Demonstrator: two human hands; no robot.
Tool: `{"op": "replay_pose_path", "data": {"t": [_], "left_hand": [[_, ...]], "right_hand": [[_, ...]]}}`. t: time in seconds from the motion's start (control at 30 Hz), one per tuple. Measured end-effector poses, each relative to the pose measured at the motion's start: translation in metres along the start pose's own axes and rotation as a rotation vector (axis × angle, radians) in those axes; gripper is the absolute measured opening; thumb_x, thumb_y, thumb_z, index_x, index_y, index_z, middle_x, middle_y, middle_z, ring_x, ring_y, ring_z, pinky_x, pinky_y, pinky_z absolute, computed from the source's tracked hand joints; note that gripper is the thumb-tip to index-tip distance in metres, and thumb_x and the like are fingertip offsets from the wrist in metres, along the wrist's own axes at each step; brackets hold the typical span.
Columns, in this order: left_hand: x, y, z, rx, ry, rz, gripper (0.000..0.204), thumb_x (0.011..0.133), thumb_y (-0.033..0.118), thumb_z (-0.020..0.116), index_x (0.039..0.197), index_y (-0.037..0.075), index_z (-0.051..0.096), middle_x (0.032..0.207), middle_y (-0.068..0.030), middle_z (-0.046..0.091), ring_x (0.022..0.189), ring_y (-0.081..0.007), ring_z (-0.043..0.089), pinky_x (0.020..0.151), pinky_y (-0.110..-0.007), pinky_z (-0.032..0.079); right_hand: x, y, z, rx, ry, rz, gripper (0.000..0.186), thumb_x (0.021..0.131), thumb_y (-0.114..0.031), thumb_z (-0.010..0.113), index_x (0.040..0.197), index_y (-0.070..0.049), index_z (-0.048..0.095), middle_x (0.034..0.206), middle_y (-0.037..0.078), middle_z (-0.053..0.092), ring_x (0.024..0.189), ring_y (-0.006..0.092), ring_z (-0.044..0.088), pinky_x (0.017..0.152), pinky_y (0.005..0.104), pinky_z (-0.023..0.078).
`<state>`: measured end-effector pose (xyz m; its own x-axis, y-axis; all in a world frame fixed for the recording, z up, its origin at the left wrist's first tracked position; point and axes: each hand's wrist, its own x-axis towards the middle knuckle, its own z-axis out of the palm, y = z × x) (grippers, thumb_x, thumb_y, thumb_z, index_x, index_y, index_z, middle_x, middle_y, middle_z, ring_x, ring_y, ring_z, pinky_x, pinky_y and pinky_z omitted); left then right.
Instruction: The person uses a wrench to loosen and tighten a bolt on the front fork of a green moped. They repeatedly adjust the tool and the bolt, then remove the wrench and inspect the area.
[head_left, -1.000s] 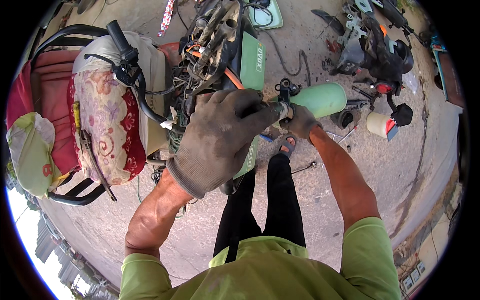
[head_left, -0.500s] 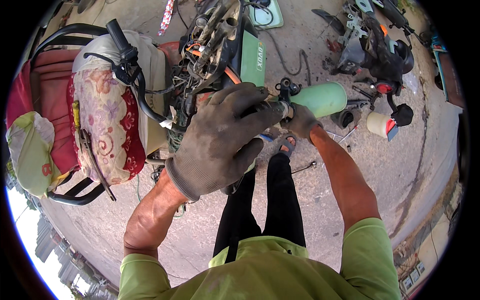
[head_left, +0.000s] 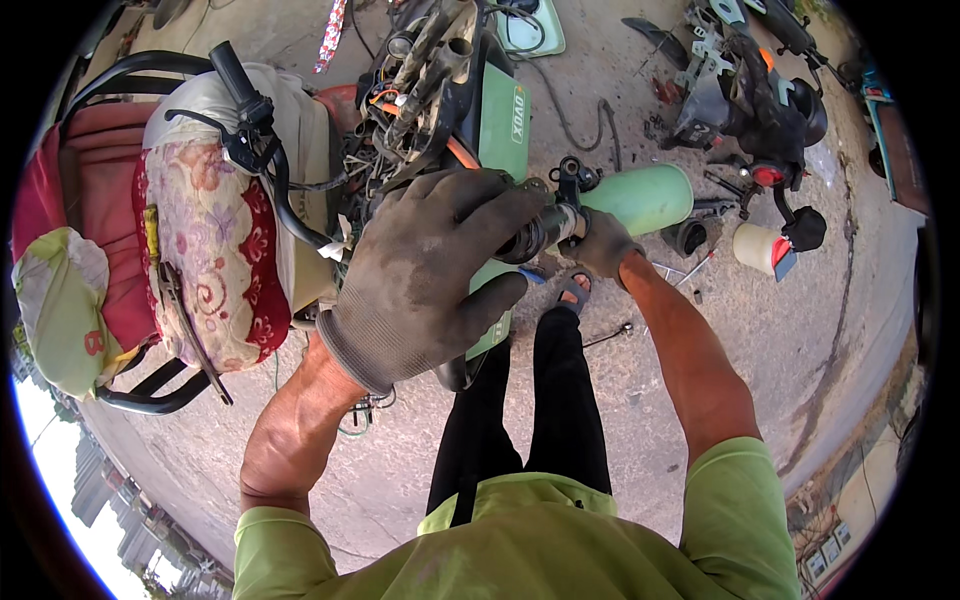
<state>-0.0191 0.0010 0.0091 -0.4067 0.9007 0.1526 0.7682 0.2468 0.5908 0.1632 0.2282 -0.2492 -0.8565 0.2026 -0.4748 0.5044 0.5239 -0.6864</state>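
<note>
Both my hands wear dark grey work gloves. My left hand (head_left: 425, 265) is over the steering head of a partly stripped two-wheeler, palm down, thumb held apart from the stretched fingers. Its fingertips lie beside a black round collar (head_left: 522, 243) on the steering column, perhaps touching it. My right hand (head_left: 603, 245) is closed around the front fork (head_left: 580, 220), just below a black clamp bracket (head_left: 570, 178); its fingertips are mostly hidden. Beyond it sticks out a light green mudguard (head_left: 645, 197). A green body panel (head_left: 503, 125) stands behind my left fingers.
At left, the handlebar (head_left: 285, 190) rests against a seat with a flowered cushion (head_left: 205, 250), where a pair of long-handled pliers (head_left: 190, 325) lies. Exposed wiring (head_left: 375, 165) fills the frame. Removed dark parts (head_left: 740, 110) and a cream bucket (head_left: 755, 247) stand at right.
My left hand has drawn back slightly to the left, uncovering more of the black collar. My right hand stays in place on the fork.
</note>
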Motion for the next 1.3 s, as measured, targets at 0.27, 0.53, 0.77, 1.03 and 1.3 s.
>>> {"op": "replay_pose_path", "data": {"t": [0.27,0.53,0.77,1.03,1.3], "left_hand": [[-0.003,0.003,0.008,0.053,-0.180,-0.190,0.045,0.079,0.026,0.084,0.118,0.007,0.072,0.107,-0.0119,0.069,0.095,-0.0349,0.067,0.082,-0.047,0.052],[-0.004,0.007,0.000,0.027,-0.013,-0.170,0.043,0.082,0.023,0.082,0.118,0.004,0.071,0.085,-0.0096,0.066,0.081,-0.0337,0.066,0.078,-0.046,0.051],[-0.001,0.001,0.006,0.118,-0.127,-0.047,0.041,0.083,0.021,0.082,0.117,0.004,0.068,0.086,-0.0104,0.068,0.077,-0.0339,0.067,0.075,-0.047,0.052],[0.000,0.012,-0.004,-0.052,-0.168,-0.333,0.036,0.083,0.017,0.079,0.116,0.009,0.069,0.100,-0.0114,0.069,0.093,-0.0325,0.067,0.085,-0.045,0.051],[0.002,-0.009,0.001,0.138,-0.091,0.132,0.041,0.081,0.027,0.084,0.114,0.006,0.070,0.102,-0.0131,0.067,0.086,-0.0349,0.068,0.075,-0.045,0.054]], "right_hand": [[0.000,-0.001,0.002,-0.001,-0.019,0.031,0.041,0.075,-0.027,0.080,0.108,-0.006,0.068,0.099,0.021,0.072,0.095,0.0429,0.068,0.082,0.0508,0.055],[0.002,-0.002,-0.002,-0.021,-0.059,0.020,0.041,0.076,-0.016,0.082,0.112,-0.004,0.068,0.102,0.017,0.075,0.096,0.0367,0.071,0.085,0.0448,0.055],[0.002,-0.002,0.000,-0.013,-0.051,0.041,0.038,0.075,-0.023,0.080,0.108,-0.006,0.069,0.099,0.019,0.074,0.095,0.0402,0.070,0.082,0.0477,0.055],[0.000,-0.005,-0.004,-0.036,-0.048,0.040,0.039,0.077,-0.019,0.082,0.111,-0.004,0.069,0.103,0.017,0.075,0.097,0.0372,0.071,0.085,0.0447,0.055],[0.001,0.001,0.000,-0.014,-0.020,0.016,0.041,0.075,-0.029,0.080,0.106,-0.006,0.068,0.098,0.020,0.072,0.095,0.0433,0.068,0.081,0.0509,0.055]]}}
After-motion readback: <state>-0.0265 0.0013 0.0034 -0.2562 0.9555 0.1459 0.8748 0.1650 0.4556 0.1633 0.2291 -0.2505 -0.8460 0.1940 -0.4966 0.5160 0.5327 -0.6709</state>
